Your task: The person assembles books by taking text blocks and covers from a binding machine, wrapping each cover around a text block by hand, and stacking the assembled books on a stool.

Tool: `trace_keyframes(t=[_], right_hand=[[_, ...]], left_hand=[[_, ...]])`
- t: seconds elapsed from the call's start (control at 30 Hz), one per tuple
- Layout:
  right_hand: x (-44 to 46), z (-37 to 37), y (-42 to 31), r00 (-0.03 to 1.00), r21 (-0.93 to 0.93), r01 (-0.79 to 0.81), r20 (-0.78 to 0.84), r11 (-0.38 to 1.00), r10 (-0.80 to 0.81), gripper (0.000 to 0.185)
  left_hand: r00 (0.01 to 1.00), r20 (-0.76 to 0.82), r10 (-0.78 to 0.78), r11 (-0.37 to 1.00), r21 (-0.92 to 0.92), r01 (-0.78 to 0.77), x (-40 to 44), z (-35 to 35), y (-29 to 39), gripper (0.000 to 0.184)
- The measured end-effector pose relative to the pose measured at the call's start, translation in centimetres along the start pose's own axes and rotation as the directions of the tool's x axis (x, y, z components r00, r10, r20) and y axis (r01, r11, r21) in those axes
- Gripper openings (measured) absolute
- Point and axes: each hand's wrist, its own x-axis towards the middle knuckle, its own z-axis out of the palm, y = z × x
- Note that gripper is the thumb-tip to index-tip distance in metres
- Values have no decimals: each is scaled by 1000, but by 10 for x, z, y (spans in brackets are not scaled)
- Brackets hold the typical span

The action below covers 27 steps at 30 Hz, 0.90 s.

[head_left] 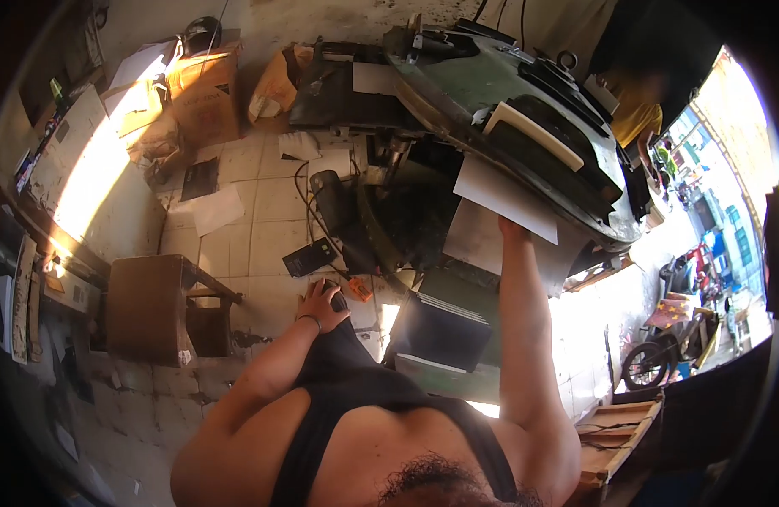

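My left hand (320,306) rests on my black-clothed knee with its fingers spread. At the end of my outstretched right arm, my right hand (513,228) is at the lower edge of a white sheet (506,198); its fingers are hidden by the sheet. That sheet slants out from under the rim of a large green machine (457,80). Below it lies a greyish sheet (478,241). A stack of dark-topped sheets (444,334) is beside my legs, on a green surface.
A brown wooden stool (144,308) stands left on the tiled floor. Cardboard boxes (205,101) are at the back left. An orange object (360,290) and cables are near my knee. A person in yellow (636,114) is behind the machine; a bicycle (651,363) is at right.
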Motion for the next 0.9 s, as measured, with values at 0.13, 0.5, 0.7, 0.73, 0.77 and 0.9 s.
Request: trace_keyframes(t=[0.13,0.5,0.7,0.73,0.77,0.9], right_hand=[[2,0,-14,998,98,37,48,995,-42,48],[1,-52,-47,979,250,-51,202,967,-1,48],[-39,-96,-38,782,179,-90,-597,980,181,33],[-55,-101,-36,759,188,-111,-618,976,205,33],[-73,-107,-35,730,197,-133,-643,971,230,34],[-134,-131,-29,694,87,-295,-665,952,276,30]], left_hand=[[1000,-4,6,1000,-10,-7,-2,-5,2,83],[999,-47,8,999,34,-6,1,2,2,80],[1000,-31,-1,1000,25,2,-1,-4,7,81],[1000,-24,-4,1000,20,5,-1,-4,7,81],[1000,-19,-2,1000,20,3,-1,-4,7,81],[1000,-17,7,1000,29,-7,0,-2,4,82]])
